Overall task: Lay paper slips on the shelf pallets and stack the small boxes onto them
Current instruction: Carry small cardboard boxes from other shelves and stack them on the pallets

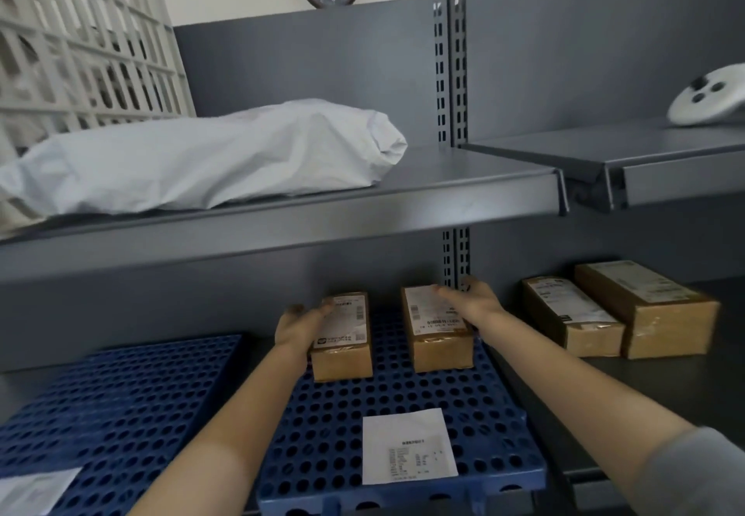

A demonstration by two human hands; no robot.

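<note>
Both hands down on blue pallet (pixel 387 406), well apart. Left hand (pixel 300 328) wrapped round left side of left box (pixel 342 348), fingers over label. Right hand (pixel 473 301) gripping far end of right box (pixel 437 334), fingers across top. Boxes sit at back of pallet, small gap between. Paper slip (pixel 407 445) flat near pallet's front edge.

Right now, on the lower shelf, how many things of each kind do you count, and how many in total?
small cardboard boxes: 4
blue perforated pallets: 2
paper slips: 2
total: 8
</note>
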